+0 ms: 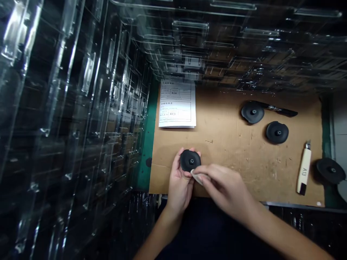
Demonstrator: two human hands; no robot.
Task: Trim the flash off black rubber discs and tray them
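Note:
In my left hand (180, 182) is a black round plastic part (187, 159) with a small raised hub at its middle; the fingers wrap round its edge. Pinched between the thumb and fingers of my right hand (226, 184) is a small white cloth (197, 177). It touches the lower edge of the black part. Two similar black discs, one further left (249, 115) and one nearer (280, 134), lie on the cardboard sheet (225, 141) to the right.
Tall stacks of clear plastic trays (108, 119) wall in the left and back. Printed slips (177, 121) lie at the back left. A black marker (284, 111), a cream utility knife (304, 169) and another black disc (326, 169) are at the right.

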